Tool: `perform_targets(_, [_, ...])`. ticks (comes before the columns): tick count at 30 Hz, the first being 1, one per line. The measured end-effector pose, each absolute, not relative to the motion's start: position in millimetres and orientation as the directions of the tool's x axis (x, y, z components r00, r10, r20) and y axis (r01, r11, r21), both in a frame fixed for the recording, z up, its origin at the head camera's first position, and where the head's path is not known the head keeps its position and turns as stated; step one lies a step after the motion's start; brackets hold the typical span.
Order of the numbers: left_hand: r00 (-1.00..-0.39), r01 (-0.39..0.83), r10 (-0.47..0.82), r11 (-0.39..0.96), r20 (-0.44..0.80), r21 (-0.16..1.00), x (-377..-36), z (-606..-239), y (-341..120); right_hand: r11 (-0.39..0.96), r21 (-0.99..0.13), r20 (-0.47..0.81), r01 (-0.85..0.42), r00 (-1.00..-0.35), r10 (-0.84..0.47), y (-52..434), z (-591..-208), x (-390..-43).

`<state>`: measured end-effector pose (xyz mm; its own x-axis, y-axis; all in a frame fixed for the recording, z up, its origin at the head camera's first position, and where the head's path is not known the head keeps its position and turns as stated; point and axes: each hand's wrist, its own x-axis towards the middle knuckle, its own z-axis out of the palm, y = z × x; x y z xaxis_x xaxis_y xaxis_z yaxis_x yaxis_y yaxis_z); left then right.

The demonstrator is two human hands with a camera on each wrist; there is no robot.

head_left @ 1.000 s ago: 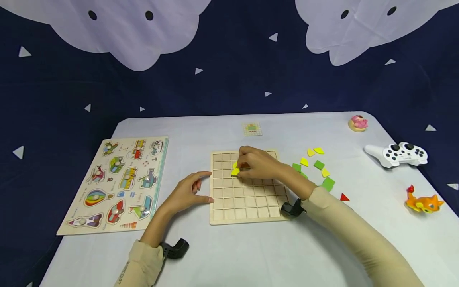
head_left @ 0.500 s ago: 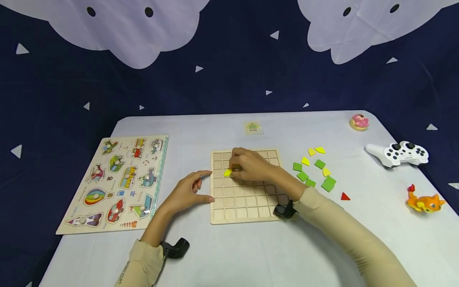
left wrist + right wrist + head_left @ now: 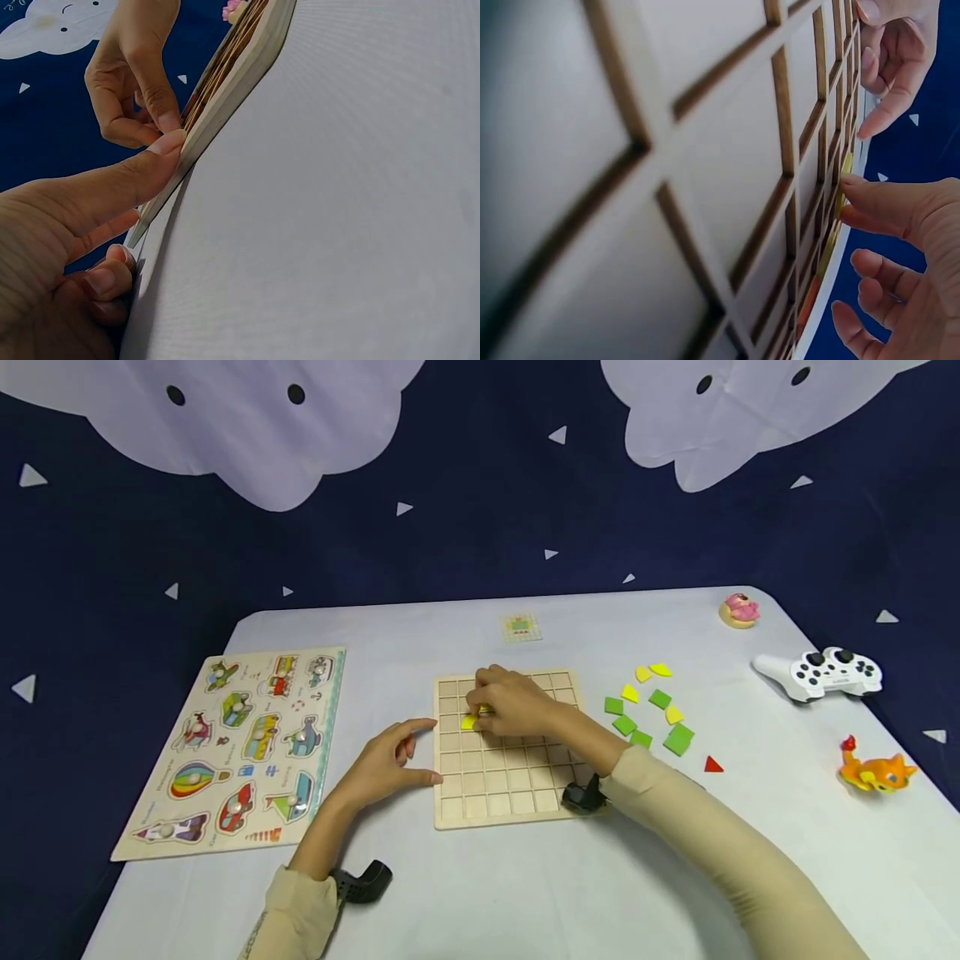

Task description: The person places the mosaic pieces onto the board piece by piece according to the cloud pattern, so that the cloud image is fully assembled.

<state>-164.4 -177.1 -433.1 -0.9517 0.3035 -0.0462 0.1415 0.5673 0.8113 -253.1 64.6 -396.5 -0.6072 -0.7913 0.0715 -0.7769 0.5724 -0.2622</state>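
A wooden grid board (image 3: 495,807) lies on the white table. My left hand (image 3: 390,760) rests against its left edge, thumb and index finger stretched apart; in the left wrist view the left thumb (image 3: 127,180) lies on the rim. Over the board's upper left cells, my right hand (image 3: 513,703) pinches a small yellow tile (image 3: 843,201) between thumb and index finger, down at the grid. Just left of those fingertips sits another yellow tile (image 3: 468,722). The right wrist view also shows an orange-red tile (image 3: 808,306) in the grid. The right hand hides some cells.
Right of the board lie several loose yellow tiles (image 3: 629,693), green tiles (image 3: 678,740) and a red triangle (image 3: 713,765). A pattern card (image 3: 521,627) is behind it. A picture puzzle (image 3: 258,739) lies left; a game controller (image 3: 821,677), orange toy (image 3: 876,772) and pink figure (image 3: 739,611) sit right.
My right hand has shifted left across the board by a cell or so, then nearly stopped. The left hand keeps its place at the edge. The head view has turned slightly.
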Motion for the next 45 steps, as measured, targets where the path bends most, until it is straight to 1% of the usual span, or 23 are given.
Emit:
perform_targets(4, [-0.953,0.132,0.299,0.561,-0.052,0.817,-163.4,-435.5,-177.3,0.567,-0.145,0.082,-0.811,-0.581,-0.81,64.5,-395.5,-251.3])
perform_targets(6, [-0.953,0.129,0.299,0.56,-0.054,0.819,-163.0,-436.7,-177.3,0.568,-0.119,0.087,-0.815,-0.578,-0.811,66.7,-394.3,-250.5])
perform_targets(8, [-0.952,0.131,0.301,0.561,-0.054,0.818,-162.8,-437.7,-177.5,0.571,-0.135,0.092,-0.81,-0.584,-0.807,71.4,-393.0,-250.2])
perform_targets(14, [-0.951,0.148,0.306,0.567,-0.041,0.811,-163.7,-436.4,-177.3,0.562,-0.244,0.155,-0.79,-0.604,-0.782,103.1,-384.0,-246.3])
perform_targets(17, [-0.951,0.151,0.308,0.569,-0.039,0.809,-164.6,-435.9,-177.8,0.576,-0.271,0.171,-0.772,-0.627,-0.76,126.6,-381.2,-242.8])
perform_targets(27, [-0.952,0.145,0.304,0.573,-0.044,0.807,-164.5,-436.9,-178.1,0.686,-0.315,0.136,-0.656,-0.746,-0.652,201.1,-383.1,-241.6])
perform_targets(33, [-0.954,0.144,0.296,0.576,-0.041,0.805,-164.2,-437.6,-178.1,0.77,-0.283,0.108,-0.571,-0.817,-0.566,238.3,-387.1,-250.5])
perform_targets(39, [-0.954,0.146,0.296,0.578,-0.04,0.803,-164.6,-438.9,-177.9,0.844,-0.242,0.052,-0.479,-0.875,-0.482,260.3,-390.0,-255.4])
perform_targets(45, [-0.955,0.149,0.296,0.575,-0.035,0.805,-165.0,-438.4,-178.1,0.857,-0.257,0.034,-0.446,-0.891,-0.453,266.8,-392.0,-256.1])
